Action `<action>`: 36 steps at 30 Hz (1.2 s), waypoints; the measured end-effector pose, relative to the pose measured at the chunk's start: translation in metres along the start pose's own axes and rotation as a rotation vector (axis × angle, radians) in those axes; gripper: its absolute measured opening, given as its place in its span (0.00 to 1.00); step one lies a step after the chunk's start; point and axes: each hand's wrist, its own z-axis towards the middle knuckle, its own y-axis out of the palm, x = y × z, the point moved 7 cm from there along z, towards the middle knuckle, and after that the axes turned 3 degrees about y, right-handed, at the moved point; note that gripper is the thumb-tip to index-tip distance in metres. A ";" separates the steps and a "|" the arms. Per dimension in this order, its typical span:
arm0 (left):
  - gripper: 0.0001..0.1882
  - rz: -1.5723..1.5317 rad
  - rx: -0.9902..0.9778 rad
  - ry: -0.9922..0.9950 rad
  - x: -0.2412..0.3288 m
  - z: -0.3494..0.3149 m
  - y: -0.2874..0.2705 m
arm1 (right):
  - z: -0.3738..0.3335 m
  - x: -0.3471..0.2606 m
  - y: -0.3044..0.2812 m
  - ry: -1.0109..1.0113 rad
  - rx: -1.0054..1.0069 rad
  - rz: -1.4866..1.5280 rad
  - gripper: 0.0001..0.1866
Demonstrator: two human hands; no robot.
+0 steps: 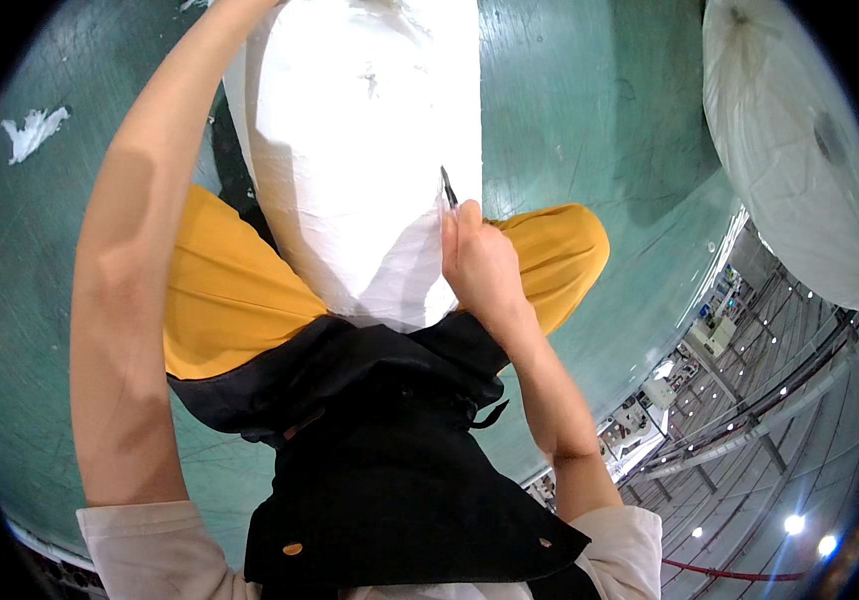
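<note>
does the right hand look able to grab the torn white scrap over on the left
Probably not: the right hand holds a dark-tipped tool, and in this view the big white piece and the left forearm lie between it and the scrap.

Long white bundle [360, 150], lightly creased, dark-tipped tool [449, 187] over its right side

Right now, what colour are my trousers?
The trousers are mustard yellow, best seen in the head view.
</note>
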 end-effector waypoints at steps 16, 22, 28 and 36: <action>0.10 -0.057 -0.083 -0.086 -0.003 0.007 -0.002 | -0.042 0.033 -0.033 0.111 -0.193 0.128 0.07; 0.11 -0.063 -0.083 -0.126 -0.010 0.007 -0.011 | 0.168 -0.075 -0.118 -0.271 0.347 0.220 0.13; 0.10 -0.083 -0.069 -0.129 -0.007 0.010 -0.012 | 0.271 -0.107 -0.124 -0.248 0.369 0.037 0.16; 0.08 -0.099 -0.051 -0.125 -0.010 0.009 -0.015 | 0.256 -0.091 -0.105 -0.170 0.193 0.000 0.19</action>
